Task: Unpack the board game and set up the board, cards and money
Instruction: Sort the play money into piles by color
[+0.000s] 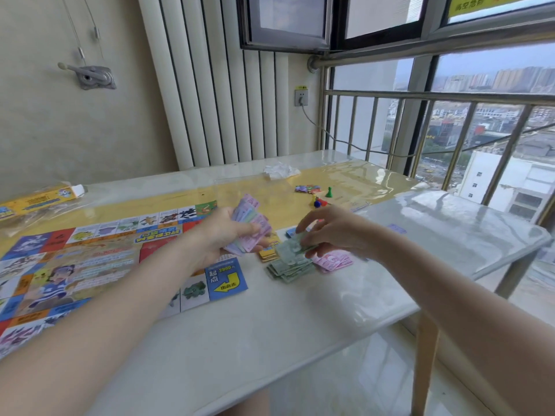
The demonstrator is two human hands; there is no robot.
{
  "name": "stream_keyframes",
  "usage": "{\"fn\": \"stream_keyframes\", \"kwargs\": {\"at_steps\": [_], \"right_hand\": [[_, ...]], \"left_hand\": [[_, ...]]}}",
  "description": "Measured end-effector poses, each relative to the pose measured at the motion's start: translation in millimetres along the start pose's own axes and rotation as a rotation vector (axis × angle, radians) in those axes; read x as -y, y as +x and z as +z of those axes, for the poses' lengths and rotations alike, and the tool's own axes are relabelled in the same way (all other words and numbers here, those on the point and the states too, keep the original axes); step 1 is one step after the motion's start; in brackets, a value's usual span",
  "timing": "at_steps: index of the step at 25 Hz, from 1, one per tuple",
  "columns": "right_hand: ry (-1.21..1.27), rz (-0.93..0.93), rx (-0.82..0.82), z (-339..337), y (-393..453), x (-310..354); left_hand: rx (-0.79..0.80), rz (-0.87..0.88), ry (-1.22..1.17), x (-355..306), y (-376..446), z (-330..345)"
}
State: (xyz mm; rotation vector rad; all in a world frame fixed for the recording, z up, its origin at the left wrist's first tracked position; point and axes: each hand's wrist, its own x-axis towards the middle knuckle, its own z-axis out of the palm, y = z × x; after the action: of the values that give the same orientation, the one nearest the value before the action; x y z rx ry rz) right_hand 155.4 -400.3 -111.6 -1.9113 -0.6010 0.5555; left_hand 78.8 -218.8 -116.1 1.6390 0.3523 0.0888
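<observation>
Left hand (220,235) grasps a fanned wad of play money (250,228) above the board's (99,259) right edge, right hand (333,232) pinches a green note (295,244) over the green pile (289,265) — pink pile (333,261) just beside it, pawns (319,199) toward the tabletop's (270,340) far edge.

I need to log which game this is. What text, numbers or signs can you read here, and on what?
"起点" and "2000", with a yellow arrow: blue corner square of the game board.
"高空" begins the yellow sign on the upper window; the rest is blurred or cut off.
Board centre title: upside down, blurred.
Game box: print too blurred.
Notes in the left hand and under the right hand: too small.
</observation>
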Motion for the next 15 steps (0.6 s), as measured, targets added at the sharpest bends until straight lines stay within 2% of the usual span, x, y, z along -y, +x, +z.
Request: {"fn": "stream_keyframes", "kwargs": {"at_steps": [3,7,10,13,15], "right_hand": [[-0.378,-0.022,-0.012,14,0,-6],[-0.841,-0.17,-0.074,24,3,-11],[-0.868,-0.304,-0.012,13,-1,-2],[-0.961,-0.28,0.17,2,-4,6],[-0.991,-0.259,0.231,2,-1,2]], "left_hand": [[0.042,-0.062,0.037,-2,-4,-9],[0.089,-0.135,0.164,-3,-9,-2],[0.067,-0.16,0.2,-3,-7,-1],[0.059,-0.188,0.224,-1,-3,-4],[0.052,-0.193,0.231,1,-1,-4]]}}
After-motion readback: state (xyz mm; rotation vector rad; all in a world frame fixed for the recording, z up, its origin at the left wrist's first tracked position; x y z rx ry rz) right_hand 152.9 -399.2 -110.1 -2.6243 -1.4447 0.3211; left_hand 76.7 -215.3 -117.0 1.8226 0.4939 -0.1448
